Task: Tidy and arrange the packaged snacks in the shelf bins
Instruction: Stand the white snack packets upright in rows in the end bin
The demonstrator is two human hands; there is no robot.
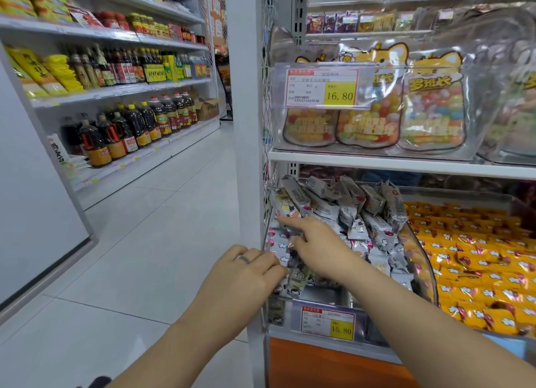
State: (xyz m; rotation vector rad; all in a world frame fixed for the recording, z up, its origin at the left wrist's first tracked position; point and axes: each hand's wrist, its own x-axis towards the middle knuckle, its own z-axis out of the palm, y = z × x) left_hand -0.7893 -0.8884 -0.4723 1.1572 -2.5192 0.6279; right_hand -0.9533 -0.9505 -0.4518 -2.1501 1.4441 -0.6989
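Note:
A clear bin (429, 260) on the lower shelf is heaped with several white-and-grey snack packets (359, 210). My left hand (246, 274), a ring on one finger, reaches in at the bin's left front corner with its fingers curled on packets there (295, 283). My right hand (316, 242) lies over the left part of the pile, index finger stretched left onto a packet (285, 206). Its other fingers curl round flat-lying packets. In the bin to the right lie several orange packets (478, 248).
Price tags hang on the lower bin (327, 322) and on the upper clear bin (322, 88), which holds candy pouches (432, 117). A white upright post (246, 126) stands left of the bins. Across the tiled aisle (139, 236) are shelves of bottles (130, 126).

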